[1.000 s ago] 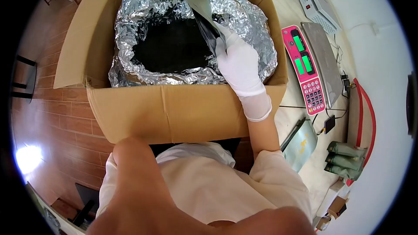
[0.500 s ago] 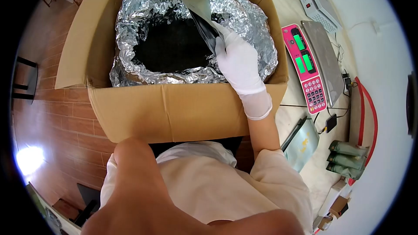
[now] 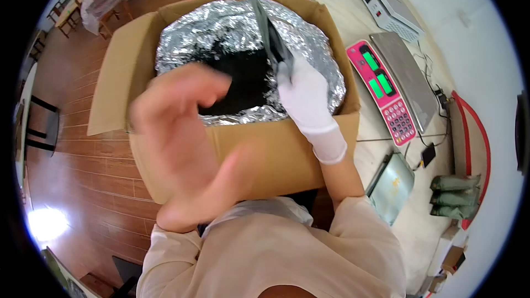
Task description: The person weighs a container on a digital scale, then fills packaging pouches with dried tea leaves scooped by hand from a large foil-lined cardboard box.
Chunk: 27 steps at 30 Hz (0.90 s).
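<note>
A white glove covers my right hand, which grips the lower end of a green-grey pouch held upright over the box. Bare and blurred by motion, my left hand is raised in front of the box's near left side, fingers and thumb apart, with nothing in it. Crumpled silver foil lines the cardboard box, around a dark mass whose make-up I cannot make out.
Right of the box stand a pink scale with green displays and a white device. Flat pouches lie nearer me, filled green pouches farther right. A black stool is at left.
My left hand has come up from near my body to over the box's near left side. The pouch in my right hand now shows more edge-on. The view has shifted.
</note>
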Available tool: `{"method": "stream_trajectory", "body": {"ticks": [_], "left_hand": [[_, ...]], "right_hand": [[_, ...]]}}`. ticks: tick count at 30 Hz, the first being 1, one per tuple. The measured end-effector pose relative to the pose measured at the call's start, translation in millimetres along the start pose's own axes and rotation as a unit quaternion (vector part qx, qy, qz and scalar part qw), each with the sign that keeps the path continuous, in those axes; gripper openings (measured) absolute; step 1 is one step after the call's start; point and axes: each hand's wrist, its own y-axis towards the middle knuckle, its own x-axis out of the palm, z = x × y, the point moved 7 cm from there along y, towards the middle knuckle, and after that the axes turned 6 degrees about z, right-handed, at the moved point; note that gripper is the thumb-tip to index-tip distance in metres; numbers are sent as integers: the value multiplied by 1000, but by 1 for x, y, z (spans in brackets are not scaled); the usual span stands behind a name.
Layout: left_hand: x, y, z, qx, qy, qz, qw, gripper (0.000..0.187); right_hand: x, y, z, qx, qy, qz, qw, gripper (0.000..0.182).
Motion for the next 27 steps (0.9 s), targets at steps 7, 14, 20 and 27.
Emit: {"method": "stream_trajectory", "body": {"ticks": [7,14,20,27], "left_hand": [[13,8,-65,-103,174,-20,979,83],[8,7,-66,-117,98,-25,988,73],[-17,27,-77,-150,143,25,978,62],[-20,44,-71,-99,197,43,974,41]], "right_hand": [[-17,-3,-42,-71,-21,-12,997,59],[-13,-7,-49,-88,-89,-46,991,72],[-3,-14,-55,-136,-104,-116,978,75],[-41,-14,-94,-269,119,41,955,44]]}}
